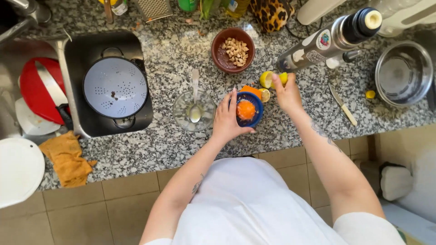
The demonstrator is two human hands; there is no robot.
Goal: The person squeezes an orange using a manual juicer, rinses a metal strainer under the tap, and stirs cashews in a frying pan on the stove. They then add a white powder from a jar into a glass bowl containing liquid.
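Note:
A blue citrus juicer (251,110) with an orange reamer cone stands on the speckled granite counter (181,145). My left hand (226,120) grips its left rim. My right hand (286,93) holds a lemon half (283,78) just right of the juicer. Another lemon half (266,79) lies cut side up beside it, and a squeezed piece (265,95) rests against the juicer's far edge. Left of the juicer stands a clear glass bowl (194,110) with a spoon in it.
A brown bowl of nuts (233,50) sits behind. A dark bottle (329,41) lies at right, with a knife (343,105) and a steel bowl (403,74). A white colander (115,87) sits in the sink at left. An orange cloth (68,158) lies near the counter's edge.

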